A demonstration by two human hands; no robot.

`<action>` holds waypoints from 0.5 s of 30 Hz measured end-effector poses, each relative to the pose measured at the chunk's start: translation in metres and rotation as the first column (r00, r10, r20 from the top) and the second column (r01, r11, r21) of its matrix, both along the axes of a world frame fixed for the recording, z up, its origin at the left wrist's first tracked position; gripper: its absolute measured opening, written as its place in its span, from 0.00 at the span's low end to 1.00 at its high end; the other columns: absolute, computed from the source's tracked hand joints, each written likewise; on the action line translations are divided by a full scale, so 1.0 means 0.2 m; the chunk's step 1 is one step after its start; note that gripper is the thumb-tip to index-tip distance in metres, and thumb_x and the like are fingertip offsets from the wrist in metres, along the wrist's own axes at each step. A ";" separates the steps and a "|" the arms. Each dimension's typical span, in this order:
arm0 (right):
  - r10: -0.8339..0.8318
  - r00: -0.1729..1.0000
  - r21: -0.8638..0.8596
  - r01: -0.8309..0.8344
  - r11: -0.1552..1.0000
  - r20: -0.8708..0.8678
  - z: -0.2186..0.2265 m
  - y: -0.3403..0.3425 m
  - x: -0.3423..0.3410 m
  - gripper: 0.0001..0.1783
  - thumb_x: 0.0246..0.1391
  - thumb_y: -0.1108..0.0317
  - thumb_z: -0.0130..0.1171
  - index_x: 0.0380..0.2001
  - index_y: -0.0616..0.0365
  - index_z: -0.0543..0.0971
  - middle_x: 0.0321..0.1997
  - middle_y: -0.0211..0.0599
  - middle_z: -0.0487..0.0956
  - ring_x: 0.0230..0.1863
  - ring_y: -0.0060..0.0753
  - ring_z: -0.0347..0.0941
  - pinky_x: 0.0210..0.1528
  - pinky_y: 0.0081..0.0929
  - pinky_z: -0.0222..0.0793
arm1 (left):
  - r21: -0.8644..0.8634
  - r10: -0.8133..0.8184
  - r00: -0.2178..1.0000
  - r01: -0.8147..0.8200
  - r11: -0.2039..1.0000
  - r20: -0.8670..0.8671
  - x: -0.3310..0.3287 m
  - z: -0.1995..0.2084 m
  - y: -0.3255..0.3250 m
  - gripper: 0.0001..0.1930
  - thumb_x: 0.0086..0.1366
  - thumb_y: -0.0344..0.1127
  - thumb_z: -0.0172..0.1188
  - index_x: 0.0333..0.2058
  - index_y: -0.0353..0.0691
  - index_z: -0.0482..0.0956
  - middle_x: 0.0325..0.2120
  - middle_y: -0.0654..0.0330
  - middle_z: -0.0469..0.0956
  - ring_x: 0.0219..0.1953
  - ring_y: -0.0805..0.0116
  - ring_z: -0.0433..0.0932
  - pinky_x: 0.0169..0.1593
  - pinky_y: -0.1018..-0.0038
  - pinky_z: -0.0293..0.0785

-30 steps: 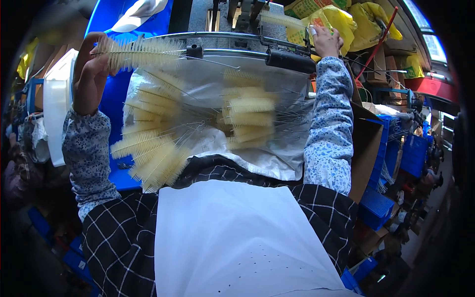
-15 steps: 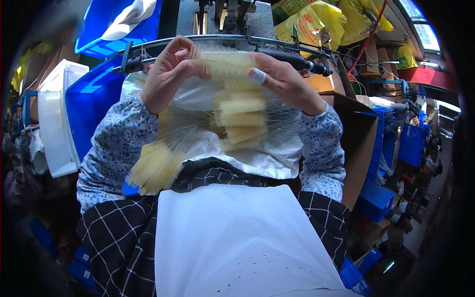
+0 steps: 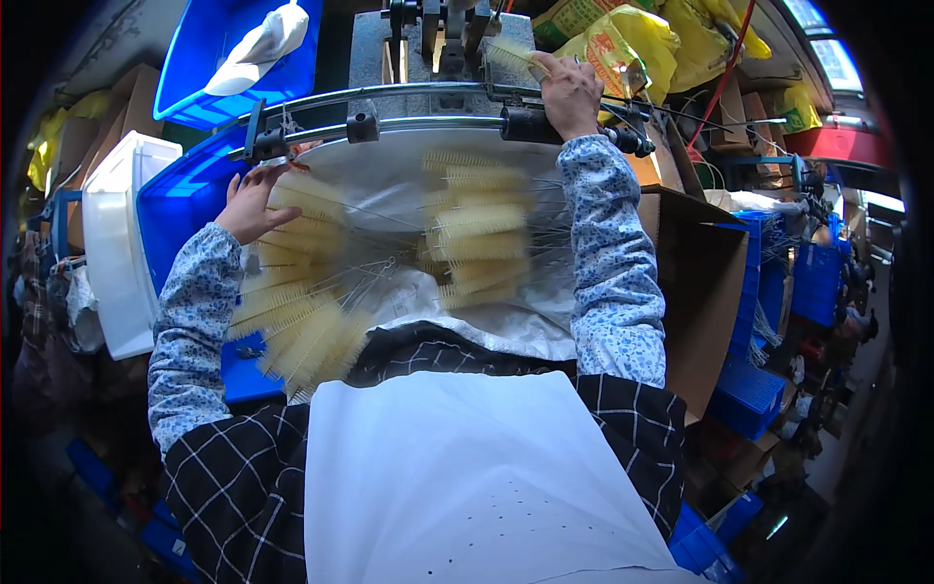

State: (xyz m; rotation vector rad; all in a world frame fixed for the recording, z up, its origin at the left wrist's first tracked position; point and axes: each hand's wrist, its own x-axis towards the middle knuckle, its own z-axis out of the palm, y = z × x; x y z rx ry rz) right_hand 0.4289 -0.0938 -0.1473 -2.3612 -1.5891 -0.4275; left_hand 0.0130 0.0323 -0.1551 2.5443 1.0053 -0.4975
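My right hand [image 3: 569, 95] is raised at the machine on the far side, closed round one end of a pale yellow bristle brush [image 3: 510, 55]. At the left, my left hand [image 3: 251, 202] reaches to the end of the metal rail, thumb spread from the fingers. Its fingertips are close to a small reddish piece by the rail; whether they touch it I cannot tell. Below that hand, a fanned pile of bristle brushes [image 3: 316, 336] with wire stems lies at the left of my lap. A second stack of brushes [image 3: 482, 229] lies on the white sheet [image 3: 389, 161], slightly blurred.
Two metal rails [image 3: 428, 123] cross in front of the grey machine [image 3: 370, 58]. Blue bins [image 3: 185, 190] and a white tub [image 3: 122, 243] stand left. An open cardboard box [image 3: 696, 292] is at the right, with yellow bags [image 3: 623, 49] beyond it.
My hands, which were together over the stack with a brush between them, have parted. The right has carried a brush up to the machine; the left has moved left to the rail's end.
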 end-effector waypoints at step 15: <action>0.087 0.996 0.016 -0.087 0.996 -0.013 -0.02 0.02 0.03 0.18 0.44 0.67 0.52 0.41 0.34 0.74 0.36 0.24 0.73 0.42 0.35 0.64 0.42 0.36 0.56 | -0.500 0.175 0.970 -0.069 0.863 0.169 0.00 0.10 0.09 0.23 0.49 0.38 0.63 0.43 0.38 0.67 0.30 0.56 0.71 0.36 0.65 0.70 0.44 0.75 0.66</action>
